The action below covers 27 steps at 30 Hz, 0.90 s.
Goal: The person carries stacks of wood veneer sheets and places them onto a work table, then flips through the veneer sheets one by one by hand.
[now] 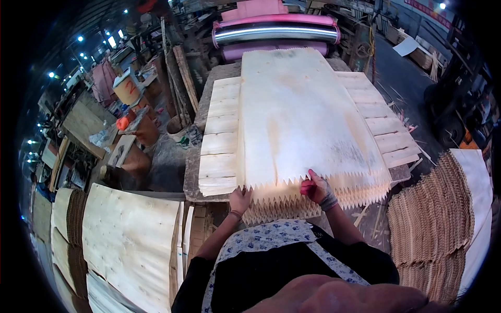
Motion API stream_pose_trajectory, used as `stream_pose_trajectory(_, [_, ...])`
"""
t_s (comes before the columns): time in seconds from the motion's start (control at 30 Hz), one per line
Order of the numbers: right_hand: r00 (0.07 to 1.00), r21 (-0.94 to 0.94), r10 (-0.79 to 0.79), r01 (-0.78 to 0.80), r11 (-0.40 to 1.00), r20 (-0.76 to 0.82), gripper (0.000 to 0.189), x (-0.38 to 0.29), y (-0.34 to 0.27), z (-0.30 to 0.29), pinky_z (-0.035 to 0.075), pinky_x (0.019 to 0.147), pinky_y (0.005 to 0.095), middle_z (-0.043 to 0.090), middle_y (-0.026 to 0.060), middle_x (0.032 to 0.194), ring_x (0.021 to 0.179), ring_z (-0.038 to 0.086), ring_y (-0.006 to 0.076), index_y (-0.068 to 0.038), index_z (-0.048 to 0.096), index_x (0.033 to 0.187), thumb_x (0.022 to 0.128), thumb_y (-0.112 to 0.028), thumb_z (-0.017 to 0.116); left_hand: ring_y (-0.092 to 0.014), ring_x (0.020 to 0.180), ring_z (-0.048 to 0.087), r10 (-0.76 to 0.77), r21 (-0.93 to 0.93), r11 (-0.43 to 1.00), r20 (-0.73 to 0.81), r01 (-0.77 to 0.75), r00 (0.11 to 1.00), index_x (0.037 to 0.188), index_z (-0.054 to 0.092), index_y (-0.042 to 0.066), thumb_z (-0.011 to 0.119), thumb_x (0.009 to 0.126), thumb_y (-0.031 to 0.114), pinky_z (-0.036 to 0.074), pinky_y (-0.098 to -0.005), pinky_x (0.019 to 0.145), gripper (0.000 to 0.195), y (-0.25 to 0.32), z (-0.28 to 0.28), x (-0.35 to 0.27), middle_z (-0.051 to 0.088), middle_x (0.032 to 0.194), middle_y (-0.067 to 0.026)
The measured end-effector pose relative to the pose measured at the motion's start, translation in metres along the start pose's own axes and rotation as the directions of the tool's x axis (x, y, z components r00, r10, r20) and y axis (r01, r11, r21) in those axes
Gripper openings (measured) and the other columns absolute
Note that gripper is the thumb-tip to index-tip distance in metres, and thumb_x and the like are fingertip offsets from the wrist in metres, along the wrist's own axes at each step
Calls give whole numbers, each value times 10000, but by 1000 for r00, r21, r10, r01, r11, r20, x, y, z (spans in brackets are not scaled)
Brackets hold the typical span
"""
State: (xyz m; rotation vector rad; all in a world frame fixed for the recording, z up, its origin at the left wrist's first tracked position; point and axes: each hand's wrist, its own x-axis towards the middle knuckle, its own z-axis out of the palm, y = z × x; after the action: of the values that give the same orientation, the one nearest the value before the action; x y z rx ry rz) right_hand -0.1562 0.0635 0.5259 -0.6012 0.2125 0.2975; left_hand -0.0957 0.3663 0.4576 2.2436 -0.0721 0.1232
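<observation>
A wide wood veneer sheet [297,117] with a toothed near edge lies on top of a stack in front of me, its far end close to the rollers. My left hand [240,200] pinches the sheet's near left corner. My right hand [315,187], stained pink at the fingers and with a grey band at the wrist, is at the toothed edge, thumb over the sheet and fingers curled below it. Under this sheet, the toothed ends of several more veneers [282,209] hang toward me. Narrower cross-laid veneers [219,137] stick out on both sides.
Beyond the stack is a glue spreader with a shiny metal roller [278,34] and pink-coated rollers. Stacked veneers [129,242] stand at my left, and a tall pile of toothed veneers [430,211] at my right. A bucket [180,131] with wooden strips stands left of the table.
</observation>
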Motion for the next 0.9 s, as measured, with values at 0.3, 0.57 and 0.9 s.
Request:
stream_pose_trajectory(0.3, [997, -13, 52, -53, 999, -64, 351, 4, -1, -3, 272, 520, 276, 283, -47, 574, 527, 291, 113, -193, 378, 671, 919, -384, 534, -394, 629, 598, 130, -67, 989, -66, -135, 989, 804, 606, 6, 633, 795, 351, 475, -458, 565, 346, 2, 0, -1, 610, 657, -198])
stream_pose_trajectory(0.57, [998, -61, -1, -3, 998, -57, 372, 0, -1, 0, 267, 514, 280, 267, -36, 571, 525, 284, 120, -189, 366, 652, 922, -388, 527, -404, 600, 595, 147, 95, 986, -87, -139, 985, 755, 580, -55, 644, 792, 378, 475, -468, 537, 439, 1, 0, 0, 595, 614, -213])
stream_pose_trajectory(0.9, [999, -58, 10, -13, 998, -37, 315, 0, -3, 1, 285, 510, 272, 308, -29, 575, 519, 305, 115, -184, 402, 713, 925, -385, 521, -408, 601, 593, 119, 56, 992, -83, -114, 989, 718, 573, -55, 648, 789, 383, 468, -471, 530, 450, -11, 9, 3, 585, 611, -226])
